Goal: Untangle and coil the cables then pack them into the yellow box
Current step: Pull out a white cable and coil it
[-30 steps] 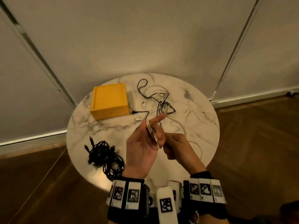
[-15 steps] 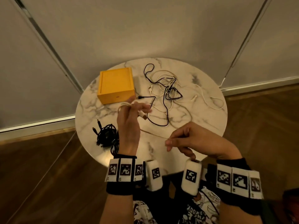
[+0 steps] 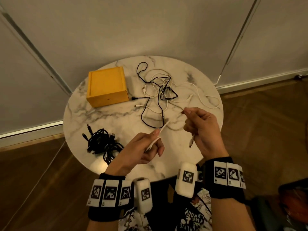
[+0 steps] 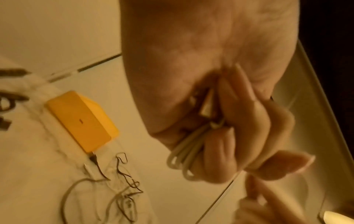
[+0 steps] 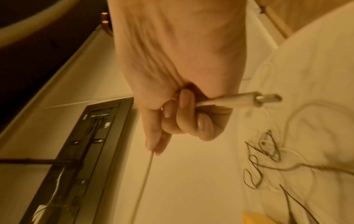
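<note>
The left hand (image 3: 141, 151) pinches folded loops of a white cable (image 4: 188, 153); the right hand (image 3: 202, 129) grips its plug end (image 5: 249, 99), fingers curled. Beyond, on the worktop (image 3: 116, 117), lies the tangle (image 3: 160, 92), then the closed yellow box (image 3: 106, 86). Risk: a slack grip would spill the loops. Half a second ago, the hands were nearer together.

Wrist views blurred w/ motion. White cable (image 4: 184, 153) loops vanish inside left hand (image 4: 220, 106); tangled cables (image 5: 268, 159) just smears.
</note>
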{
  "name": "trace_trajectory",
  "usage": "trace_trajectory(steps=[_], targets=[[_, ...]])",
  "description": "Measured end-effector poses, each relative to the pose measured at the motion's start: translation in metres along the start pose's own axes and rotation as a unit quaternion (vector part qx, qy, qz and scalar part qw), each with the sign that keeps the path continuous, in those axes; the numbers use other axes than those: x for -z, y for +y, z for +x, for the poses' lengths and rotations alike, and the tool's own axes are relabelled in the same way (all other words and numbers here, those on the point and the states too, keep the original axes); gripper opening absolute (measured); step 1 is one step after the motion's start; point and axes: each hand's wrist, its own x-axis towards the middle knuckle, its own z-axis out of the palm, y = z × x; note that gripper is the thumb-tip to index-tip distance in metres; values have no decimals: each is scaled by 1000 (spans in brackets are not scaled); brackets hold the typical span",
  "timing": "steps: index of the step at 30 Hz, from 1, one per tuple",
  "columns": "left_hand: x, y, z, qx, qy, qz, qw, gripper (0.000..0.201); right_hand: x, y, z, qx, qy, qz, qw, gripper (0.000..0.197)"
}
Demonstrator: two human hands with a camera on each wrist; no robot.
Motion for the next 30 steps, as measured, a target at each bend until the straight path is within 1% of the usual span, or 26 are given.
trace_trajectory(steps=[2, 3, 4, 5, 6, 7, 9, 11, 12, 13, 14, 15, 16, 17, 18, 19, 21, 23, 24, 25, 27, 29, 30], targets=[[1, 1, -2, -40, -57, -87, 994, 50, -7, 13, 2, -26, -1, 39, 999, 12], [2, 2, -3, -72, -89, -153, 982, 44, -10, 20, 2, -41, -17, 39, 998, 13], [3, 4, -4, -107, -109, -228, 962, 39, -14, 25, 1, -57, -42, 16, 997, 14], [6, 6, -5, -145, -103, -296, 938, 33, -17, 30, 1, -71, -77, -31, 994, 15], [6, 7, -5, -178, -61, -347, 919, 29, -20, 32, 0, -80, -117, -97, 985, 15], [8, 9, -6, -201, 6, -374, 905, 28, -25, 32, -2, -89, -164, -168, 968, 14], [12, 8, -5, -227, 137, -372, 890, 31, -34, 27, -7, -110, -255, -277, 920, 17], [17, 3, -4, -256, 221, -313, 888, 29, -45, 21, -13, -136, -330, -328, 875, 21], [19, 0, -3, -268, 251, -256, 894, 28, -50, 18, -15, -144, -354, -349, 856, 22], [21, -3, -3, -272, 276, -172, 906, 27, -54, 14, -18, -146, -368, -369, 841, 22], [21, -6, -2, -262, 296, -64, 916, 26, -56, 11, -19, -140, -373, -387, 832, 20], [18, -8, -2, -237, 301, 50, 922, 24, -57, 8, -20, -129, -372, -403, 826, 16], [16, -10, -1, -207, 292, 152, 921, 22, -56, 4, -20, -123, -367, -419, 822, 10], [13, -12, -1, -184, 278, 221, 916, 19, -52, 1, -21, -119, -360, -433, 818, 10], [12, -14, 0, -169, 270, 257, 912, 17, -49, -3, -21, -119, -352, -445, 815, 15], [11, -14, 1, -158, 263, 272, 912, 15, -46, -7, -22, -123, -342, -451, 815, 17], [11, -16, 6, -131, 240, 300, 914, 17, -39, -13, -21, -117, -315, -450, 828, 12], [7, -17, 9, -99, 196, 343, 913, 32, -35, -16, -20, -97, -288, -429, 851, 8], [2, -17, 9, -85, 177, 344, 918, 41, -34, -16, -19, -85, -276, -416, 862, 7], [-2, -15, 8, -73, 164, 319, 931, 46, -33, -17, -18, -72, -263, -400, 875, 7], [-6, -12, 6, -50, 156, 229, 960, 56, -33, -16, -15, -44, -238, -362, 900, 8], [-4, -10, 4, -37, 150, 121, 981, 60, -33, -10, -12, -25, -216, -318, 923, 8], [-1, -10, 3, -37, 137, 63, 988, 60, -34, -6, -11, -20, -210, -300, 930, 7]])
